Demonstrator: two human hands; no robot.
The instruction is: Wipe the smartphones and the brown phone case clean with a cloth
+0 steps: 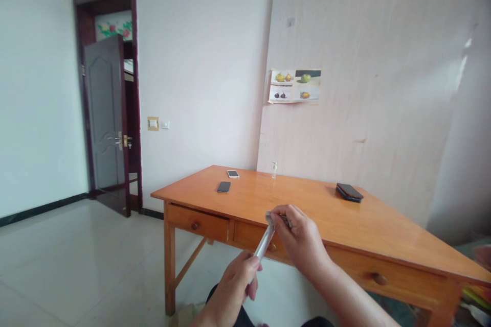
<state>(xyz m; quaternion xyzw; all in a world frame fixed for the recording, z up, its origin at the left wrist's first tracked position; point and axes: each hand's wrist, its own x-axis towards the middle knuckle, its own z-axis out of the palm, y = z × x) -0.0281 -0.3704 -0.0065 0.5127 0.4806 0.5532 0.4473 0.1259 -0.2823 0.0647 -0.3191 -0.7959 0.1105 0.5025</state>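
Slim, pale, shiny silvery strip (264,243): we hold it tilted in front of the orange-brown wooden table (253,194), between our two hands, its upper end leaning toward the right one.
Bare left hand (241,275): we have its fingers clamped around the strip's lower end.
Bare right hand (301,235): we have thumb and fingers pinched together on the strip's upper end; a small dark-and-pale bit shows by the fingers, too blurred for us to name.
Table top: we see a white-edged, dark-faced flat phone (233,174) near the back, a black flat phone (224,187) just in front of it, a small clear bottle with a pale pump (274,170) at the back edge, and a black flat case-like object (349,192) toward the right.
Table front: we face wooden drawers with round knobs.
Tall pale board (364,127): we see it behind the table, bearing a paper sheet with four fruit pictures (295,87).
Writing: any lettering on the sheet, bottle or phones is too small for us to read.
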